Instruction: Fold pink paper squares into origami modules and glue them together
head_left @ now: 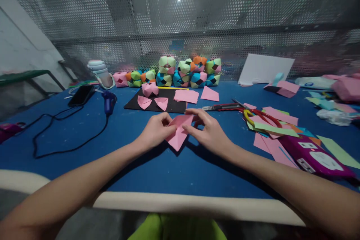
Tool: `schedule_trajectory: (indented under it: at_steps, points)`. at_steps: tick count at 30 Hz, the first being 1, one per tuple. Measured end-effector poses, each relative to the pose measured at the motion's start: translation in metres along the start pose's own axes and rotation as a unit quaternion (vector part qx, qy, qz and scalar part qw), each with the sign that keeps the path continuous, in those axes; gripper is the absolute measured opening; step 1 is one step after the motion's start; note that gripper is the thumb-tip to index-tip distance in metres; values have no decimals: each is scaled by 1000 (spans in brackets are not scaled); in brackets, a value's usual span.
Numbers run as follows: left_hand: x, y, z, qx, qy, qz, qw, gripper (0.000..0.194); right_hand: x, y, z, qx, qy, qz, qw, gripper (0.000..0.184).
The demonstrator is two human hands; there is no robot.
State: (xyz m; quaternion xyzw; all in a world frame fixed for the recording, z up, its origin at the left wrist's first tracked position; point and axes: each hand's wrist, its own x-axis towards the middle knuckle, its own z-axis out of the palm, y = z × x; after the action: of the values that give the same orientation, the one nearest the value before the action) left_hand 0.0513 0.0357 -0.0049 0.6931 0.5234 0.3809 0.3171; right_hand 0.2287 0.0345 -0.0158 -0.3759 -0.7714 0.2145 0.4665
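A creased piece of pink paper point(177, 139) is held between both hands just above the blue table, one corner pointing toward me. My left hand point(158, 129) pinches its left side, thumb on the face and fingers behind. At its right side, my right hand point(208, 129) grips it with thumb in front and index finger at the top edge. Just beyond the hands lies a black board point(131, 103). On it are two folded pink paper pieces point(161, 103), a joined pink paper shape point(150, 89) and a stack of pink sheets point(186, 96).
Folded paper balls point(184, 78) stand in rows at the back. On the left are a blue glue gun point(108, 102) with its cord, a phone point(81, 95) and a bottle point(100, 73). To the right lie scissors point(264, 116), paper scraps point(277, 150) and a magenta case point(317, 157).
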Motion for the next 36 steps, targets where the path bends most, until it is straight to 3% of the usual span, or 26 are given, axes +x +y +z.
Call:
schedule_trajectory:
  at_steps: [3,5,12,18,22,30,36]
  points:
    - [2,-3,3,-42,49,-34,997,14,1,1,4,30,-13,112,993,26]
    - [1,-4,7,-59,52,-48,996,14,1,2,6,38,-22,126,991,14]
    - [-5,-1,15,-59,47,-68,995,12,-1,4,10,68,-7,95,993,12]
    - [-6,0,17,-176,39,-95,979,13,-3,8,13,48,17,43,998,5]
    - [-7,0,18,-221,9,-106,970,11,-5,10,14,49,23,-6,999,14]
    - [-9,4,17,-151,-21,-99,983,10,-4,6,9,34,40,-17,998,6]
    - [-11,7,17,-131,-14,-93,987,8,-4,14,8,-17,42,-143,989,13]
